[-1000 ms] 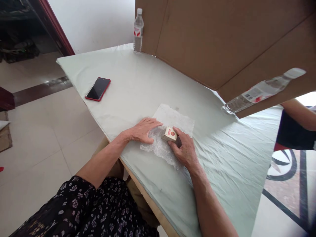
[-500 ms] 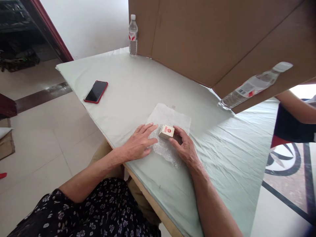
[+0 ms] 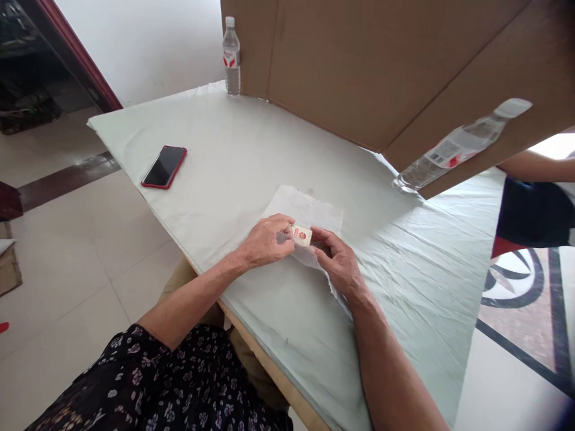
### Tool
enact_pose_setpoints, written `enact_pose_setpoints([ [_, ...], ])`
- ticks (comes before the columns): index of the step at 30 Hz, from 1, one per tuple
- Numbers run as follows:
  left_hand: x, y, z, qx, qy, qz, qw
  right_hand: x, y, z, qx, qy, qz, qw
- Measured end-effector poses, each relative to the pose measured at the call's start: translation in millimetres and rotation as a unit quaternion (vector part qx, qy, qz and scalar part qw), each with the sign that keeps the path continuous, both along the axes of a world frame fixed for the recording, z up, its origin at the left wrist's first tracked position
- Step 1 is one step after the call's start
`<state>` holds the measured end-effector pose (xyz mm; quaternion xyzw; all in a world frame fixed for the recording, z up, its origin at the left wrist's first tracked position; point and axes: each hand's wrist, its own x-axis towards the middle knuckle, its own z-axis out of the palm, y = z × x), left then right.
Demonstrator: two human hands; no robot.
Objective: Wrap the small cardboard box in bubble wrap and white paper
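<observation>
A small cream box [image 3: 302, 234] with red print lies on a sheet of translucent white bubble wrap [image 3: 309, 208]. My left hand [image 3: 269, 241] is at the box's left end, thumb and fingers closed on the lifted near edge of the wrap. From the right, my right hand [image 3: 336, 260] grips the other end of the box, its thumb pressing against the raised wrap. The near flap stands up in front of the box and covers its lower side. Both sets of fingers hide the box's ends.
A pale green cloth covers the table [image 3: 287, 359]. A red-cased phone [image 3: 165, 167] lies near its left edge. Behind stands a brown cardboard panel [image 3: 332, 72], with a water bottle [image 3: 232, 57] and another bottle [image 3: 462, 146] against it. Another person's arm [image 3: 534, 166] shows at far right.
My left hand has moved right and closed on the wrap, whose near edge is now folded up against the box. My right hand still holds the box. The view has shifted slightly.
</observation>
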<state>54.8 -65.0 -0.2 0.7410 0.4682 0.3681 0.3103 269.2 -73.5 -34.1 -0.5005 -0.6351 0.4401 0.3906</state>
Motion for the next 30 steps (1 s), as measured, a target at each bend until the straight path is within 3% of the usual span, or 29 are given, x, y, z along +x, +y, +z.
enact_pose_setpoints([
  [6, 1, 1, -8.9, -0.080, -0.106, 0.033, 0.991, -4, 1, 7.5, -0.015, -0.001, -0.003, 1.000],
  [12, 5, 4, -10.0, -0.113, -0.129, 0.050, 0.984, 8, 4, 9.7, -0.029, -0.009, 0.006, 1.000],
  [18, 6, 5, -12.4, -0.117, -0.145, 0.048, 0.981, 14, 1, 26.2, 0.003, -0.037, 0.031, 0.999],
  [23, 6, 8, -15.4, -0.108, -0.129, 0.049, 0.985, -4, 1, 18.3, 0.015, -0.036, -0.050, 0.998],
  [30, 5, 6, -14.9, -0.114, -0.147, 0.037, 0.982, -17, -1, 9.8, 0.024, -0.010, -0.087, 0.996],
])
